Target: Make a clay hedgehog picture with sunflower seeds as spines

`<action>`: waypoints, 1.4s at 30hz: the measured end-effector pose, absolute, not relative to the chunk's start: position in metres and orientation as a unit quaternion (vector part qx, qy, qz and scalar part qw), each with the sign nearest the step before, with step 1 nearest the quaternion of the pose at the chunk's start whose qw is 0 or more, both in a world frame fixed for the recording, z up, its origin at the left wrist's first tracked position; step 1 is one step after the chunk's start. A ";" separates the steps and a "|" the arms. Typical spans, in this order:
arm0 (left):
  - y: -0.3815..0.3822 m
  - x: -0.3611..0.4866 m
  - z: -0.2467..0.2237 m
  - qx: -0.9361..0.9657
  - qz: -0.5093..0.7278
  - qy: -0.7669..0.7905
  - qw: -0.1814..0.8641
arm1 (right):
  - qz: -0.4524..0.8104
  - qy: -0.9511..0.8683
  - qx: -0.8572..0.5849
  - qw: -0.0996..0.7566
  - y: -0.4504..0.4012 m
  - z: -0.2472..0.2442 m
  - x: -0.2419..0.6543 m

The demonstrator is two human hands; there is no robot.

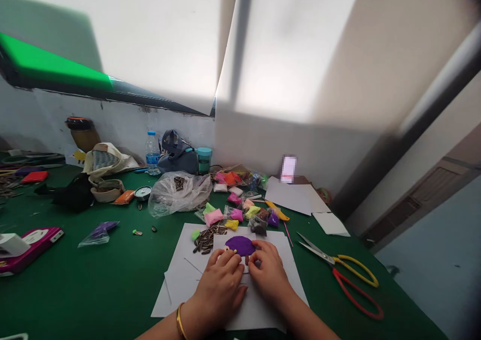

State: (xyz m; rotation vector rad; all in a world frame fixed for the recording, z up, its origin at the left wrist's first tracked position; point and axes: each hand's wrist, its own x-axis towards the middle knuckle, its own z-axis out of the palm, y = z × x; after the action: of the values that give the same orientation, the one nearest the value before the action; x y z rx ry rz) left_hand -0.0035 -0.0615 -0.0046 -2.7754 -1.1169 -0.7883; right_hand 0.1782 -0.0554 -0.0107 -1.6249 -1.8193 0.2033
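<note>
A flat purple clay oval (240, 245) lies on white paper (293, 300), with a small peach clay piece at its left edge and a brown stub (247, 261) below. My left hand (221, 282) rests at its lower left, fingers side by side over the paper and thumb apart, close to a tiny yellow-green bit. At the oval's right edge is my right hand (268, 267). Its thumb and index finger come together beside the brown stub, and whatever lies between them is hidden. Striped sunflower seeds (208, 238) are heaped left of the oval, near a light green clay lump (195, 235).
Beyond the paper lie several bagged clay pieces, including a pink packet (214, 217), and a plastic bag (180, 194) of seeds. Large scissors (332, 260) lie spread at right. A purple packet (99, 233) and a magenta case (33, 249) are at left; a water bottle (152, 154) stands behind.
</note>
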 end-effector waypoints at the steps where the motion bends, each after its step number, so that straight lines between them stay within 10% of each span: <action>1: -0.061 -0.003 -0.006 -0.895 -0.259 -0.363 0.029 | 0.079 -0.697 -0.625 0.342 -0.056 -0.011 0.178; 42: -0.058 -0.002 -0.006 -0.889 -0.266 -0.356 0.110 | 0.171 -0.715 -0.592 0.331 -0.060 -0.008 0.190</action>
State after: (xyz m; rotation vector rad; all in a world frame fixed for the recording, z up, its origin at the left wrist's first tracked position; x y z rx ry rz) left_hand -0.0018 -0.0582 -0.0055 -2.6129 -1.0468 -0.7818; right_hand 0.1900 -0.0603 -0.0080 -1.5488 -1.8684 0.4477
